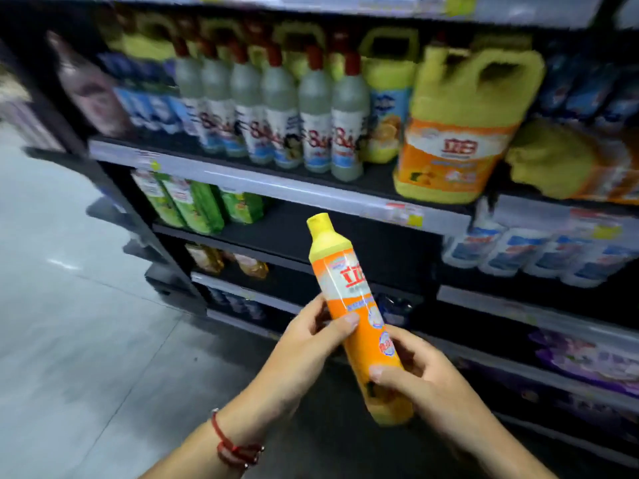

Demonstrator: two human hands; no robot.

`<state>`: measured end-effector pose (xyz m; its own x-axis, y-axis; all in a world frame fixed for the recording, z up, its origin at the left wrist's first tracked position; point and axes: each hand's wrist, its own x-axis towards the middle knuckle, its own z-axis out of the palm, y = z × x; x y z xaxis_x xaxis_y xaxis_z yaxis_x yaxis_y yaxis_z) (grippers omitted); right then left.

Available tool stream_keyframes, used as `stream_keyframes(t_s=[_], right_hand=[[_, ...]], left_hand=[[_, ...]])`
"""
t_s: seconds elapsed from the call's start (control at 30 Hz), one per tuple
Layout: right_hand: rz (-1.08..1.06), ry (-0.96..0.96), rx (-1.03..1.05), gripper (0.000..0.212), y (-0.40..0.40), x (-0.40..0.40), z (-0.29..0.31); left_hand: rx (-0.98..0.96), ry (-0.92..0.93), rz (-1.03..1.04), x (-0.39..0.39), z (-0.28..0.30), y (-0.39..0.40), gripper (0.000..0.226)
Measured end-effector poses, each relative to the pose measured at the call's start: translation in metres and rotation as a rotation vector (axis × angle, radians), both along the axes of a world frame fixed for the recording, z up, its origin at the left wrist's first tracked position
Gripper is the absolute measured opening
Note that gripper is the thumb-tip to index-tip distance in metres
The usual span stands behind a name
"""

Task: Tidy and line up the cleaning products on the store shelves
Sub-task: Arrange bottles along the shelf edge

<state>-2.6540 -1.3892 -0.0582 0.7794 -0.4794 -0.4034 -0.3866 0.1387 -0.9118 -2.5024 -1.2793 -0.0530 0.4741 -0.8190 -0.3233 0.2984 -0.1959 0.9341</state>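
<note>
An orange dish-soap bottle (pixel 349 288) with a yellow cap is held in front of the shelves, tilted with its cap up and to the left. My left hand (pixel 311 337) grips its middle, thumb across the label. My right hand (pixel 411 371) grips its lower part near the base. On the upper shelf (pixel 276 186) stands a row of several clear bottles with red caps (pixel 314 112). To their right stands a big yellow jug with an orange label (pixel 460 133).
Green packs (pixel 193 205) stand at the left of the second shelf, white and blue bottles (pixel 539 250) at its right. Purple packs (pixel 587 357) lie lower right. Yellow jugs (pixel 387 81) stand behind the row. The grey aisle floor (pixel 69 305) lies to the left.
</note>
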Motion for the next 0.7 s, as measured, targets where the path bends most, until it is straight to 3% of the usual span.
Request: stream_keyframes(t_s=[0.23,0.43,0.7], right_hand=[[0.081,-0.135,-0.384,0.076,0.026,0.116,0.062],[0.168,-0.341,-0.637,0.067,0.021,0.198,0.109],[0.258,-0.594,-0.695,0.066,-0.013,0.327,0.194]], left_hand=[[-0.072,0.085,0.05,0.105,0.061,0.058,0.047],[-0.192,-0.055,0.288,0.166,0.108,0.06,0.054],[-0.396,-0.46,0.459,0.278,0.208,0.038,0.054]])
